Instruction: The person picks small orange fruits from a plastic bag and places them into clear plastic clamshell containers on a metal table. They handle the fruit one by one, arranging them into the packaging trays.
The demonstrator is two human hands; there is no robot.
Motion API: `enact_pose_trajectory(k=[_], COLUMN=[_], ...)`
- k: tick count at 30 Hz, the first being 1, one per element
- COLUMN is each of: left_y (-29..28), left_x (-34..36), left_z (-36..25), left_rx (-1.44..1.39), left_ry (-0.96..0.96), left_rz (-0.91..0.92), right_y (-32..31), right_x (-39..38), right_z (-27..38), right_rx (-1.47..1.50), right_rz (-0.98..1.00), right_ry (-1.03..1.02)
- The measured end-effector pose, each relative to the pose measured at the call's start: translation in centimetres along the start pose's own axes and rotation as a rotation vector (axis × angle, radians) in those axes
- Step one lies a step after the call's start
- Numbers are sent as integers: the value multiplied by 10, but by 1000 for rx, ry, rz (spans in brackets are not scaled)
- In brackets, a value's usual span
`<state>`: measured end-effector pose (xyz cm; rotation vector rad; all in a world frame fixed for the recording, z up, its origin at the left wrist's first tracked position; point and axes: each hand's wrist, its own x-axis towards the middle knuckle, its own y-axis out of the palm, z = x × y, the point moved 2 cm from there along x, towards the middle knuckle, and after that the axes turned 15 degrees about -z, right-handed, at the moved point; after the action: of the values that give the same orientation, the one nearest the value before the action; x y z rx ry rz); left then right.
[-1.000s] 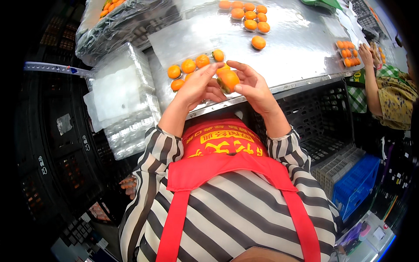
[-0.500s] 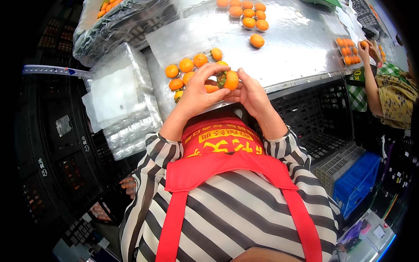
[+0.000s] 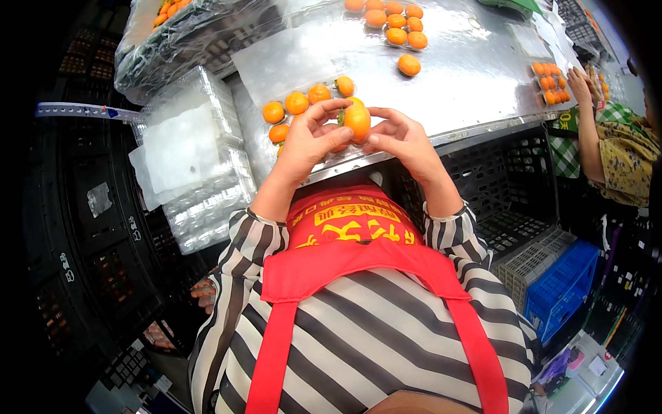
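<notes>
An orange persimmon (image 3: 357, 122) with a green calyx is held up above the near edge of the metal table. My left hand (image 3: 310, 138) pinches it from the left, the calyx facing that palm. Curled fingertips and thumb of my right hand (image 3: 408, 143) meet its right side. Beneath and beyond my left hand, several persimmons (image 3: 296, 103) sit in rows, partly covered by that hand. One persimmon (image 3: 345, 85) at their far right shows its green calyx.
A single persimmon (image 3: 409, 65) and a filled clear tray (image 3: 396, 21) lie farther back on the table (image 3: 476, 62). Stacked clear trays (image 3: 207, 186) stand at left. A black crate (image 3: 496, 172) is below the right edge. Another person's hand (image 3: 580, 85) works at far right.
The persimmon has been turned, so its calyx now faces left and its smooth orange side shows. My right hand has shifted slightly right, with its fingers more curled.
</notes>
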<state>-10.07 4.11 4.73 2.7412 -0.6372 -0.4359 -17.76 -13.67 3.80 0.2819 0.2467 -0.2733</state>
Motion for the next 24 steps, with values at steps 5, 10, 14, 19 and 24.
enact_pose_trajectory(k=[5, 10, 14, 19, 24], left_y=[6, 5, 3, -2, -1], left_x=[-5, -2, -5, -5, -4], left_z=[0, 6, 5, 4, 0], left_rx=[-235, -106, -112, -155, -76], left_ry=[-206, -247, -275, -271, -219], left_rz=[-24, -59, -88, -29, 10], right_y=[3, 24, 27, 24, 23], right_x=[-3, -4, -2, -3, 0], right_z=[11, 6, 2, 3, 1], right_rx=[37, 38, 72, 147, 185], right_rz=[-102, -47, -17, -20, -4], right_ry=[-173, -282, -217, -142, -151])
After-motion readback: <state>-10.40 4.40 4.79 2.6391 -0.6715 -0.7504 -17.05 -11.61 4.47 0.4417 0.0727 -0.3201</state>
